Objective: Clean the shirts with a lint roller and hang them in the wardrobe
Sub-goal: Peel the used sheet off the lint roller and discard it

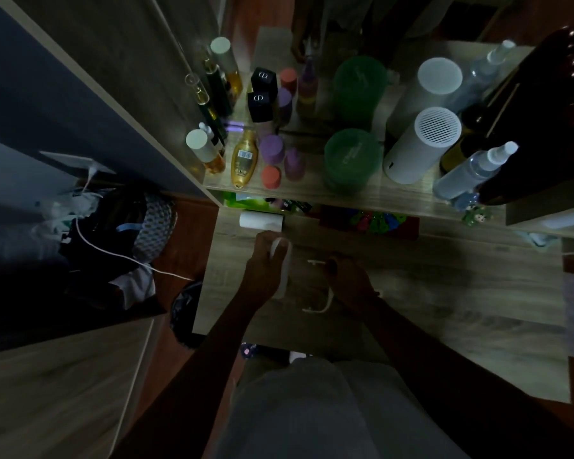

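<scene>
**Roller in hand, no shirt yet on the bench**

Pale grey clothing (312, 409) on the person's own body fills the near edge of the head view, and both bare forearms reach out from it over the wooden bench (444, 293). It is very dim, so small details are hard to read.

The left hand (264, 260) has its fingers (262, 240) curled round the white handle of the lint roller (283, 276), which runs back toward the wrist. Just beyond those fingertips lies a white roll (260, 221); whether it is joined to the handle I cannot tell.

Just beside, the right hand (348, 279) has its fingers (333, 263) closed narrowly on a hooked white piece (327, 301), which curves out below the palm. It may be a hanger or part of the roller; I cannot say which.

Well beyond both sets of fingers a shelf (395, 193) carries bottles and tubs. Far out past the left fingers sits a dark heap of cloth (113, 233).

To my eye the job is barely begun. The tool is picked up, but no shirt lies under it, and I can make out none hung. The rolling and hanging look to be all ahead.
</scene>
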